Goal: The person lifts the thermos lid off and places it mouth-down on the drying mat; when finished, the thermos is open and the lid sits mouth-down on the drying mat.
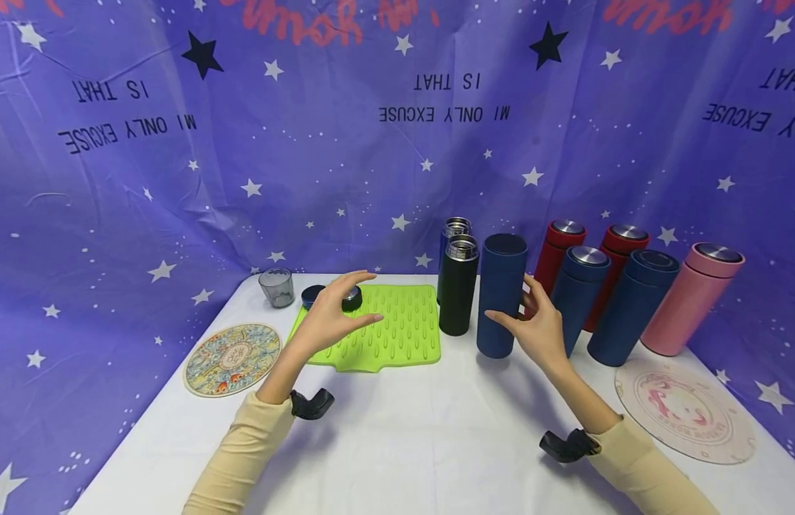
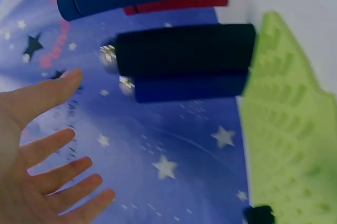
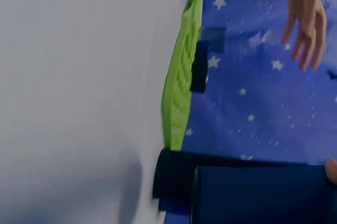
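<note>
- Right hand (image 1: 540,325): grips blue flask (image 1: 500,307) by the side, thumb front, fingers behind, likely to steady it upright. Can't tell if base touches table (image 1: 410,436).
- Left hand (image 1: 332,318): empty, thumb and fingers wide, near mat (image 1: 407,343).
- Caps (image 1: 312,296): on mat beyond left hand, probably parked because black flask (image 1: 457,293), between hands, is lidless.
- Lidded flasks (image 1: 635,307): right of right hand, seemingly grouped apart.
</note>
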The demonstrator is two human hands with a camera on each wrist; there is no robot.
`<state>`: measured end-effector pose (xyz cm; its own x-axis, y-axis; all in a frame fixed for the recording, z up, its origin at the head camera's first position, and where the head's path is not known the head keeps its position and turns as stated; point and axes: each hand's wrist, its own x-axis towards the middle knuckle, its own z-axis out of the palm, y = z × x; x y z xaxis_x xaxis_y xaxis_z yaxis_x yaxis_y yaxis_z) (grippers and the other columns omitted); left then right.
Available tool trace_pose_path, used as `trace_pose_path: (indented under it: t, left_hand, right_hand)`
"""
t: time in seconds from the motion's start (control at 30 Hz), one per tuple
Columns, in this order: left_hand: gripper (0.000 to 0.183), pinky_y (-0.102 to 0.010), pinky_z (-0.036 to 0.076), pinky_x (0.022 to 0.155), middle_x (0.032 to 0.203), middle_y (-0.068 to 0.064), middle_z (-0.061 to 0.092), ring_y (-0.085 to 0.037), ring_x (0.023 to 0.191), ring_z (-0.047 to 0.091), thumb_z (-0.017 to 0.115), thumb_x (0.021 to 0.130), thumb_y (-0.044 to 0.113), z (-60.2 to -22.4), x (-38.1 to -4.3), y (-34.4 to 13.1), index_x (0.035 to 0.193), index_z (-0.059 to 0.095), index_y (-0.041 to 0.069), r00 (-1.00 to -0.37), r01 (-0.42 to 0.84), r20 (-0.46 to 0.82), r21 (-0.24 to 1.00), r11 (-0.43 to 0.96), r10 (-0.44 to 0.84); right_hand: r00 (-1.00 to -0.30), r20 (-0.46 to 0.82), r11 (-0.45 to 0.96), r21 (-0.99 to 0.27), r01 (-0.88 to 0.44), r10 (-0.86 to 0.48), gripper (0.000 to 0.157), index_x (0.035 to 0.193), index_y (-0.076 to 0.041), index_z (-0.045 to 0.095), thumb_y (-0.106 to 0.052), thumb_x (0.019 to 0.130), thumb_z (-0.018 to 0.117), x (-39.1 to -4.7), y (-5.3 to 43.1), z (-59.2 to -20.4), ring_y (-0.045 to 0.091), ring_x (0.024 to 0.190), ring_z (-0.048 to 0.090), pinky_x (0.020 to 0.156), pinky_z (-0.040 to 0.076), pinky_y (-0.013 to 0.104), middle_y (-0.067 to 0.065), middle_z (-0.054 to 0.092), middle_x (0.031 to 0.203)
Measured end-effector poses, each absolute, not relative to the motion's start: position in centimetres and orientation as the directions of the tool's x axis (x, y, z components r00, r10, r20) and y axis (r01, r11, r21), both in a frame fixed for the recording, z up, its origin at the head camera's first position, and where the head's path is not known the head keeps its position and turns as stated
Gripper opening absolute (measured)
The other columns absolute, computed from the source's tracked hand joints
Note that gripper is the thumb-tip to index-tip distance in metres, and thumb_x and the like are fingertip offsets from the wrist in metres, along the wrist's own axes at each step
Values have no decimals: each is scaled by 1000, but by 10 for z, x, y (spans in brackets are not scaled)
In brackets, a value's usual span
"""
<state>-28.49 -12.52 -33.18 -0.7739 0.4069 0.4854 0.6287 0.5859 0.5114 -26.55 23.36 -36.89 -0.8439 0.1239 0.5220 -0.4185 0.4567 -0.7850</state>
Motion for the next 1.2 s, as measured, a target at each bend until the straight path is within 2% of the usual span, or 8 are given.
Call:
trace_pose_path:
  t: [0.17,0.3,0.4,0.57,0.8,1.0,1.07,1.2]
  left_hand:
    - [70,-44,41,103,149,-2,39,-23,136,37,79,82,32,-315,-276,-109,143,47,22,-710,703,551,518,487,439]
    - [72,-39,43,103,151,-1,36,-21,136,37,80,81,28,-306,-268,-97,144,46,19,-639,769,612,507,389,466]
    - [75,-37,42,104,151,1,35,-18,137,35,81,80,26,-302,-263,-91,145,44,19,-612,790,632,517,329,476]
    - [78,-36,42,105,151,1,35,-16,137,33,81,80,17,-295,-253,-85,146,41,16,-614,780,629,575,246,477]
    - [82,-46,44,102,148,-14,38,-26,132,40,82,75,3,-280,-230,-86,144,39,1,-603,778,625,598,192,497]
    - [95,-43,45,101,152,-5,35,-20,135,38,88,69,10,-293,-244,-87,148,36,9,-529,827,635,535,173,563]
    - [93,-39,46,100,152,-1,35,-18,135,37,88,70,16,-298,-249,-88,148,38,14,-497,848,634,500,176,592]
    - [81,-36,50,94,147,1,42,-17,131,44,85,75,21,-303,-251,-88,144,45,16,-438,882,638,442,164,633]
  right_hand:
    - [-816,577,451,-737,-503,33,85,145,-15,43,-18,72,87,-249,219,-361,36,114,59,86,51,54,15,59,130]
    - [-789,614,475,-684,-553,-35,86,143,-17,47,-16,68,89,-241,208,-354,36,113,60,87,51,55,15,61,126]
    - [-764,639,476,-647,-596,-89,86,142,-19,48,-14,67,90,-236,199,-348,35,114,59,88,50,55,14,62,126]
    - [-708,687,501,-560,-661,-166,89,142,-20,49,-8,65,90,-231,188,-340,32,116,59,89,51,54,11,60,130]
    - [-645,723,601,-409,-687,-246,91,141,-25,51,-10,62,91,-223,180,-336,30,109,62,88,53,50,10,63,126]
    - [-633,703,674,-298,-677,-325,89,141,-25,51,-15,63,91,-216,180,-334,30,109,62,84,54,51,10,63,125]
    - [-630,693,695,-258,-671,-350,87,141,-26,52,-17,63,91,-215,181,-332,29,110,62,82,55,50,7,63,126]
    - [-632,671,720,-206,-662,-389,87,141,-29,52,-21,64,91,-213,183,-329,27,111,61,79,56,50,5,63,126]
